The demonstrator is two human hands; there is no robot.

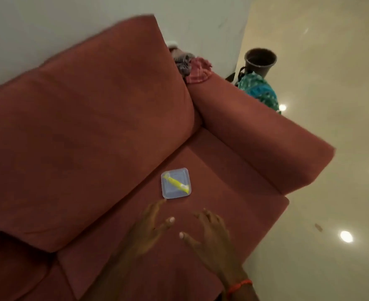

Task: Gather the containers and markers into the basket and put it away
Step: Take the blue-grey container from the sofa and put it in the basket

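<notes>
Both hands are spread wide open and hold nothing. The left hand (148, 227) reaches close to a small clear box (172, 192) on the red sofa (92, 127) seat. The right hand (211, 231) is a bit farther back. A yellow marker (176, 182) lies slanted across the box.
</notes>
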